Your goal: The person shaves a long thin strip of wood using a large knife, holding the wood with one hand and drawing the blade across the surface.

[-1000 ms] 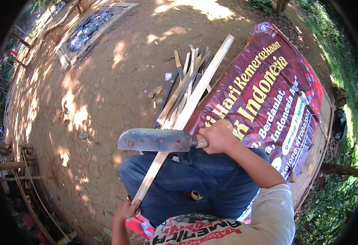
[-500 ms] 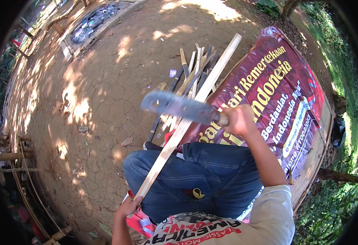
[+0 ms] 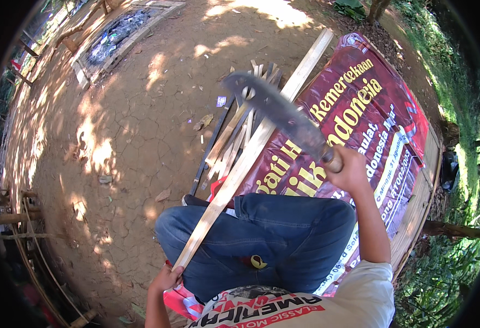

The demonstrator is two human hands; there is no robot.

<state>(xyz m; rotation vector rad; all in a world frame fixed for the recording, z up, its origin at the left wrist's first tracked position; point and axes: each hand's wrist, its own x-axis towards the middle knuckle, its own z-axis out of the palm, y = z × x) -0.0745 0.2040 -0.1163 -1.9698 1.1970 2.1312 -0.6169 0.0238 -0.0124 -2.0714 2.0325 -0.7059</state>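
fingers clamped, my left hand [image 3: 166, 277] holds a long, seemingly unfinished strip [image 3: 240, 169], my right hand [image 3: 349, 167] the machete [image 3: 292, 117], while finished-looking pieces [image 3: 226, 138] lie by the banner's [image 3: 355, 104] left edge.

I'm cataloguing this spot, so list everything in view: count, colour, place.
long wooden strip: one, pale, lower left to top centre
machete: one, dark and brown, crossing that strip in view
shorter strips: several, pale and dark, centre
banner: one, maroon, right
slatted platform: one, tan, beside banner
square scrap: one, purple-white, upper centre
ground: one, brown, centre and left
ash bed: one, grey, upper left
poles: several, brown, left edge
plants: many, green, right edge
jeans: one pair, blue, lower centre
shirt: one, whitish, bottom
left hand: one, bare, gripping long wooden strip
right hand: one, bare, gripping machete
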